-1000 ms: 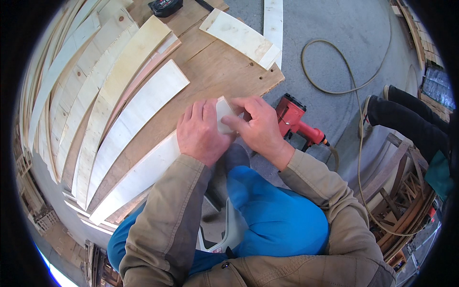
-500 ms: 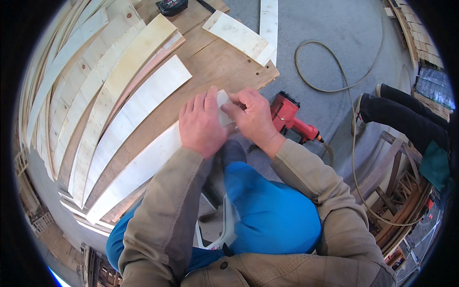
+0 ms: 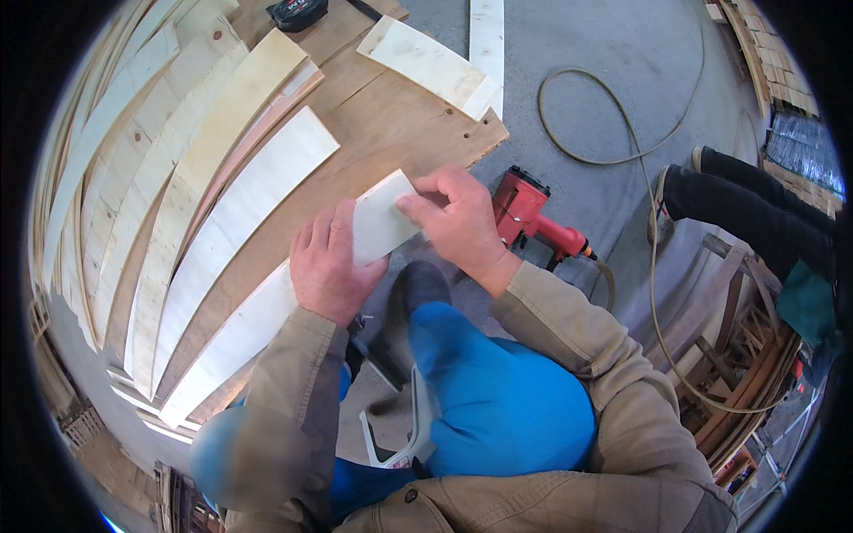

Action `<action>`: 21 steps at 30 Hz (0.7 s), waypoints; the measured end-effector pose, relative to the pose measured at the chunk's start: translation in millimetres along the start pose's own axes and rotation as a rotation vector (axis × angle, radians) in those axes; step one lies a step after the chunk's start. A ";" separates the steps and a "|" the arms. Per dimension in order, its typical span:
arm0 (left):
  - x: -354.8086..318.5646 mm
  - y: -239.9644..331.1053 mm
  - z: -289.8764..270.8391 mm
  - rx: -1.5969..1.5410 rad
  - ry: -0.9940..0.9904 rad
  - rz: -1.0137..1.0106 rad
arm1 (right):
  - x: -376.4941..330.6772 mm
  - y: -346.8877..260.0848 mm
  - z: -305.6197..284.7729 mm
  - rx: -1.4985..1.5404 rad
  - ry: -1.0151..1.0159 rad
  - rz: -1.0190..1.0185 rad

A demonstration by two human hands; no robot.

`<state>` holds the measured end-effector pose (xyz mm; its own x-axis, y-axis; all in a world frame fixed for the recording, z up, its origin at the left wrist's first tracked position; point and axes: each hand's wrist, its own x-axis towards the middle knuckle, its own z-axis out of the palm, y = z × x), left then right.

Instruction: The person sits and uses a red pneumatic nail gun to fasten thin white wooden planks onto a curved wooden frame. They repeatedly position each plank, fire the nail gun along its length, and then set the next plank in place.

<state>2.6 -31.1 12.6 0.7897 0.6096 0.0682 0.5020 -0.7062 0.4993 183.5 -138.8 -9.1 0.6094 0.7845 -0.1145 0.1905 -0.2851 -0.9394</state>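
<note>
A long, pale wooden board (image 3: 382,220) runs from the lower left of the workbench toward me, its squared far end raised between my hands. My left hand (image 3: 333,265) wraps across the board a short way below that end, thumb along the near edge. At the end's right corner my right hand (image 3: 462,218) grips the wood, thumb on the top face and fingers curled. Just right of that hand, a red air nail gun (image 3: 524,209) with a hose lies on the floor. Another pale board (image 3: 267,186) lies parallel on the bench's plywood top (image 3: 382,107).
Several more boards (image 3: 213,142) lie fanned out at the left. A short board (image 3: 431,67) and a black tape measure (image 3: 298,12) are at the bench's far side. An air hose (image 3: 653,266) loops over the floor. At the right, a person's dark-trousered legs (image 3: 737,195) stretch beside a wood pile (image 3: 737,364).
My left hand has slid down the board, away from its end, baring more of the wood. My right hand's thumb now rests on the end corner. The view has shifted slightly.
</note>
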 end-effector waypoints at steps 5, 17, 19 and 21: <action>1.1 2.6 -2.4 -0.004 -0.007 -0.015 | 2.5 0.2 -2.0 0.039 -0.022 0.006; 2.0 3.4 -3.6 -0.036 -0.011 -0.019 | 3.9 -3.1 -6.0 0.015 -0.052 0.008; 2.6 4.3 -3.0 -0.019 -0.009 -0.039 | 5.3 -3.4 -5.0 -0.013 -0.044 -0.001; 3.7 5.2 -2.6 -0.004 -0.007 -0.057 | 5.0 -4.1 -4.1 -0.014 -0.038 0.019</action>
<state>7.3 -31.6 17.7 0.7625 0.6462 0.0331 0.5450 -0.6690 0.5054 189.0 -135.9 -4.6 0.5837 0.7989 -0.1450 0.1900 -0.3080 -0.9322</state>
